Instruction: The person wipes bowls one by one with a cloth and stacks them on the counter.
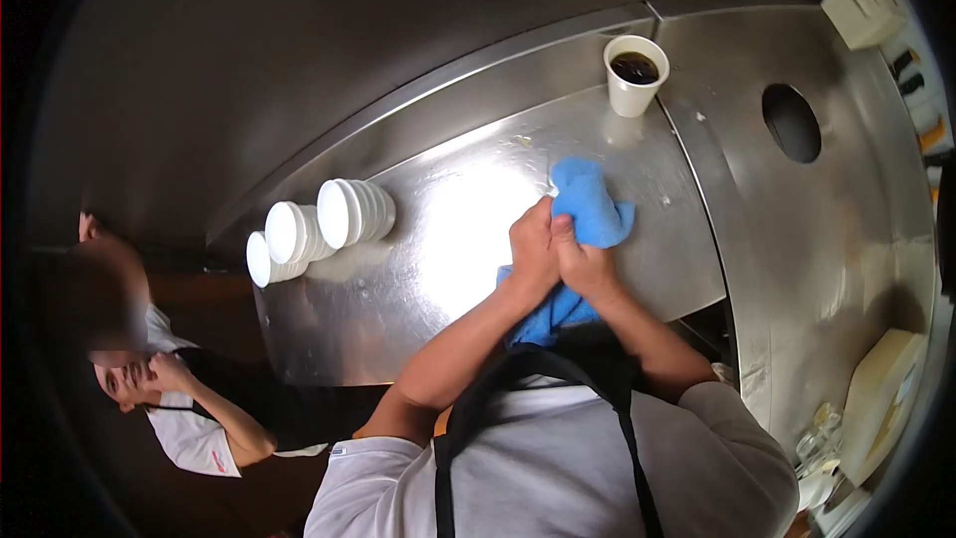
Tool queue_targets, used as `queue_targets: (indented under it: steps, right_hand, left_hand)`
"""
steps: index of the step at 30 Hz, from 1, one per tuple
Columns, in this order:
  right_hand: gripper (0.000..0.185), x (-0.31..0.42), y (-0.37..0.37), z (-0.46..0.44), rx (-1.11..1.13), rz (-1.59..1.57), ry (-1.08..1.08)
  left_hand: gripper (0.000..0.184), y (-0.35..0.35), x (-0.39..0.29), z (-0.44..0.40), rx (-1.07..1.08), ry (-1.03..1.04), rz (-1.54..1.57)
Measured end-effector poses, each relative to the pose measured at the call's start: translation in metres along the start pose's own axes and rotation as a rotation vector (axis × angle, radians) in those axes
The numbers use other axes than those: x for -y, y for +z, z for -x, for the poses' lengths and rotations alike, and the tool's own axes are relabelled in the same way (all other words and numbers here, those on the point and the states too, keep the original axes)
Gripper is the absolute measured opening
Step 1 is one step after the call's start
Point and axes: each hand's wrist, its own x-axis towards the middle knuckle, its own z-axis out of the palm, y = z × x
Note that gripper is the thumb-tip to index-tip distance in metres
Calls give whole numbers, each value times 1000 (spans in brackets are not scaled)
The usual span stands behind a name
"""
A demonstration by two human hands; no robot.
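A blue cloth [590,201] is bunched between my two hands, in front of my chest above the steel counter. My left hand [534,247] is closed around it from the left. My right hand [584,264] grips it close against the left one, with the thumb up. One end of the cloth sticks out past my hands; the other part hangs below them toward my apron [578,347]. The fingers of both hands are partly hidden by the cloth and by each other.
A white cup [632,98] of dark drink stands at the counter's back. Stacks of white round containers [358,214] stand on the steel counter [398,324] at left. Another person [224,408] is beyond them. At right are a round counter hole [792,124] and a pale box [881,408].
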Motion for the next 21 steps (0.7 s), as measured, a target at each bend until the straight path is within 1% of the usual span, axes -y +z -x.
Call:
queue_targets:
  steps: [2,4,5,6,7,8,9,11,12,13,14,15,16,17,18,20,21]
  right_hand:
    - [34,-4,7,-16,15,-282,248]
    - [35,-1,-13,-33,205,-638,960]
    - [38,0,-15,-34,249,-756,907]
    - [38,9,-10,-33,229,-769,824]
    - [39,21,-4,-31,208,-783,748]
    - [39,31,3,-27,180,-799,679]
    - [42,36,13,-24,218,-703,590]
    - [43,43,20,-26,305,-750,712]
    - [43,45,23,-27,339,-775,772]
    - [45,36,29,-15,356,-789,693]
    - [48,33,28,-10,539,-568,509]
    - [51,35,25,-7,719,-342,322]
    - [54,39,23,-5,881,-114,122]
    - [56,46,20,-2,801,-45,-18]
    - [53,46,20,-1,792,-5,-71]
    - [48,42,22,0,769,77,-180]
    - [41,35,24,2,845,40,-59]
  left_hand:
    - [33,-24,-12,3,-3,-104,113]
    - [33,-55,-25,6,4,-217,260]
    - [34,-66,-31,0,-49,-354,424]
    - [24,-85,-23,-9,-8,-435,571]
    - [19,-92,-14,-20,-48,-613,999]
    - [23,-93,-3,-24,-79,-780,1432]
    - [27,-90,6,-18,-209,-617,1247]
    - [41,-81,18,-10,-423,-300,852]
    - [42,-83,15,-7,-305,-153,623]
    - [43,-89,11,0,-184,-13,391]
    - [44,-93,10,8,-65,122,159]
    - [47,-96,8,15,82,-187,765]
    - [48,-100,-2,13,44,-513,1206]
    - [47,-102,2,10,54,-614,1286]
    - [47,-104,6,8,65,-716,1364]
    - [44,-106,4,6,66,-829,1347]
    - [43,-107,4,7,63,-890,1336]
